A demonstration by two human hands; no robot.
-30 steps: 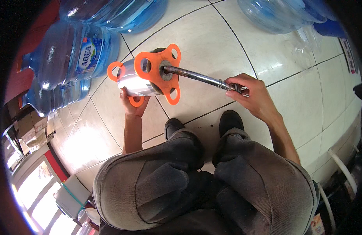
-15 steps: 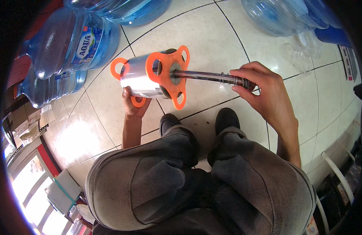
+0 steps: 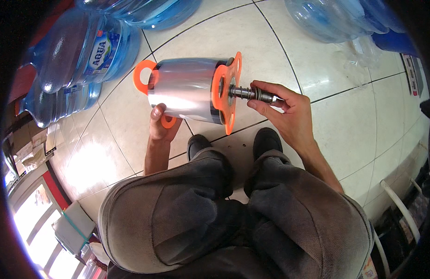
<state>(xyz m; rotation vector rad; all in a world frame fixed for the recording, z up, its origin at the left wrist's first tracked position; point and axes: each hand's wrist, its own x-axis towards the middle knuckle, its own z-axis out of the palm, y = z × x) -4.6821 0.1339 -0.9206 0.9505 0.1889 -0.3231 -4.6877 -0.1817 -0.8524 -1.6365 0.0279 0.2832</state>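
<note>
A roll of shiny, silvery film (image 3: 184, 88) is held sideways above the floor. Three-lobed orange plates cap it, one orange plate (image 3: 228, 93) on the right and another orange plate (image 3: 141, 76) on the left. My left hand (image 3: 163, 126) is closed round the roll's lower left part, thumb on the film. From the right plate's centre sticks out a metal rod (image 3: 252, 94) with a spring and a thicker collar. My right hand (image 3: 289, 109) pinches the collar between thumb and fingers. The rest of the rod is hidden inside the roll.
Large blue water bottles (image 3: 117, 46) lie at the upper left. More clear blue bottles (image 3: 324, 21) stand at the upper right, near crumpled clear plastic (image 3: 359, 60). My shoes (image 3: 268, 142) rest on the tiled floor (image 3: 270, 56) below the roll. White bars (image 3: 401, 209) stand at the lower right.
My right hand has moved left, and the rod has slid deeper into the roll, so less of it shows. The roll has turned, its right plate now nearly edge-on.
</note>
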